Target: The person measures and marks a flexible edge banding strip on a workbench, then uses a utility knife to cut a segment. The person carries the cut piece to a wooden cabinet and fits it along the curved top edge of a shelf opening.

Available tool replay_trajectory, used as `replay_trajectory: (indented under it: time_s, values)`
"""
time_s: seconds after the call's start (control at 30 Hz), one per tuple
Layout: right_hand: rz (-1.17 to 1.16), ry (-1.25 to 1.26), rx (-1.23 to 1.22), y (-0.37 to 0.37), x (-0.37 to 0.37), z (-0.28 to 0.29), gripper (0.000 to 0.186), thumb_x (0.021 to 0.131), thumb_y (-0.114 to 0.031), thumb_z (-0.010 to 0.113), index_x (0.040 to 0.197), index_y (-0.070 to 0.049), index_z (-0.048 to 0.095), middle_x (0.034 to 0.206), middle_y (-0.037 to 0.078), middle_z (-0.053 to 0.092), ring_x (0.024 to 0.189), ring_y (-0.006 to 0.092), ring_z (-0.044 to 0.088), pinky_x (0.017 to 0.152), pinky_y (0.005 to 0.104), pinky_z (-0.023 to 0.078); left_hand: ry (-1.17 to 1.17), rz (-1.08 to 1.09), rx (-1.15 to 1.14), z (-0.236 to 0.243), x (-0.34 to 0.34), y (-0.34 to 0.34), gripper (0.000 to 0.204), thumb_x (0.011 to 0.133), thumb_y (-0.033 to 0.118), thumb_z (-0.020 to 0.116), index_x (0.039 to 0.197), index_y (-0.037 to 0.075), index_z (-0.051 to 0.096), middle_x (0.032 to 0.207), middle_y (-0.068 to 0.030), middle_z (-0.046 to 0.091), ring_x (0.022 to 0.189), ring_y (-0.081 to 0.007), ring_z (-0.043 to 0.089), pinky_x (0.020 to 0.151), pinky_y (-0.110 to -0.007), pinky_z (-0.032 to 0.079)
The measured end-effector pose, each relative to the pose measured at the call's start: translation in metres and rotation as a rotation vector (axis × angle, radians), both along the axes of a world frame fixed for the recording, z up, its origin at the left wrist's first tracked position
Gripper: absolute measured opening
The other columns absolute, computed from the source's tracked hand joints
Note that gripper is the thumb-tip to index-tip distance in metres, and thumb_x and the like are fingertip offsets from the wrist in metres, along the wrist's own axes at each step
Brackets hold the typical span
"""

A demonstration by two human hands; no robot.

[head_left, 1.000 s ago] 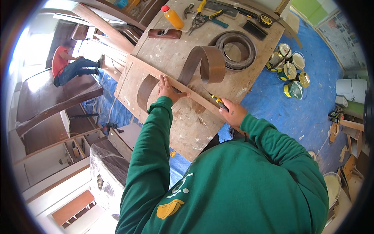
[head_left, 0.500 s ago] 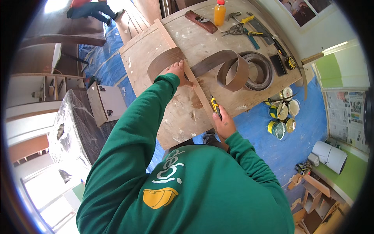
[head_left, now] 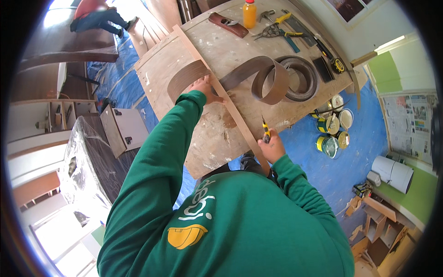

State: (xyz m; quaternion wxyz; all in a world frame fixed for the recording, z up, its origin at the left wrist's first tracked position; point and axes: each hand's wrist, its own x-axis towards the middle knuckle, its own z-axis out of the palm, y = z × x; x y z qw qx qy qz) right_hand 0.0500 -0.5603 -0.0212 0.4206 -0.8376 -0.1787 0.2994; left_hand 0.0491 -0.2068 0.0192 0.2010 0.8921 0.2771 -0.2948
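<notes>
A long thin wooden batten point(head_left: 241, 121) runs slantwise over the worktable, its near end by my body. Under it passes a brown wood-grain edging strip point(head_left: 187, 76), which curls up left of the batten. My left hand point(head_left: 206, 90) lies on the strip and batten with fingers stretched and thumb spread. The strip's right part leads into a loose loop and a coiled roll point(head_left: 310, 79). My right hand point(head_left: 272, 147) is closed around a yellow and black utility knife point(head_left: 266, 132), just right of the batten near the table's edge. Its tip points away from me.
A hand plane point(head_left: 228, 25), an orange bottle point(head_left: 249, 16), snips point(head_left: 273, 31), a hammer point(head_left: 266, 15) and a tape measure point(head_left: 338, 66) lie along the table's far side. Paint buckets point(head_left: 328, 123) stand on blue floor sheeting at right. Another person point(head_left: 99, 18) is at far left.
My right hand has moved the knife a little rightward, away from the batten, and turned it. My left hand keeps its place on the strip and batten. The view has shifted slightly.
</notes>
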Motion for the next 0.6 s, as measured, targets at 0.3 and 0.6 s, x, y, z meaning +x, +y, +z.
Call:
replay_trajectory:
  time_s: [0.3,0.6]
  values:
    - [-0.027,0.225,-0.091,-0.043,-0.026,0.0,0.034,0.084,-0.02,0.075,0.106,-0.002,0.056,0.092,0.018,0.068,0.088,0.0369,0.068,0.08,0.0449,0.053,-0.136,-0.075,0.148,-0.021,-0.003,0.004,0.147,0.056,0.068,0.09,0.16,-0.004,0.014,0.163,-0.0258,0.025,0.153,-0.0439,0.019,0.125,-0.051,0.022]
    - [-0.01,0.208,-0.057,-0.044,-0.027,-0.013,0.036,0.082,-0.018,0.076,0.108,-0.002,0.056,0.091,0.019,0.067,0.086,0.037,0.067,0.079,0.0449,0.053,-0.103,-0.095,0.15,-0.015,-0.002,0.001,0.146,0.058,0.069,0.089,0.159,-0.005,0.014,0.164,-0.0255,0.024,0.153,-0.0451,0.019,0.126,-0.047,0.022]
